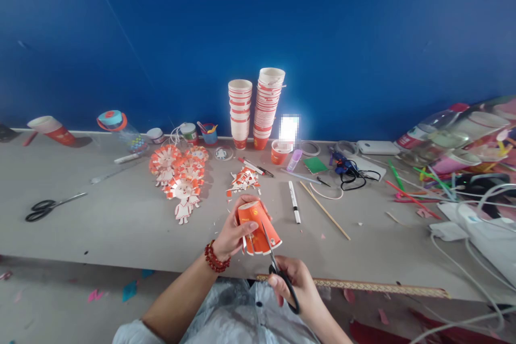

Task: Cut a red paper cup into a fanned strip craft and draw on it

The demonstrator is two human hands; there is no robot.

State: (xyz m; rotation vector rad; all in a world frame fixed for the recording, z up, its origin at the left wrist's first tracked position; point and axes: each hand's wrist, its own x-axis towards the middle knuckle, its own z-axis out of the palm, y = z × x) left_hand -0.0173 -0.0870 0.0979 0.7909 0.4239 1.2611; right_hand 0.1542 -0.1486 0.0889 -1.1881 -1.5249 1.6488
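Observation:
An orange paper cup (253, 215) is gripped in my left hand (234, 236), its narrow base turned away from me and its open rim toward me. Slits run up from that rim, splitting the wall into strips. My right hand (292, 279) is wrapped round the black handles of a pair of scissors (276, 258). Their blades lie against the right part of the cup's wall, pointing up toward the base. Just beyond the cup sits a small heap of orange and white paper scraps (244, 179). Left of it lie several paper dolls (183, 201) with orange fringes.
Two tall stacks of paper cups (241, 113) stand by the blue wall. A white marker (294, 201) and a wooden stick (324, 210) lie to the right, near a glue gun (342, 161). Far left rests another pair of scissors (52, 205). Bottles, straws and cables (489, 193) crowd the right end.

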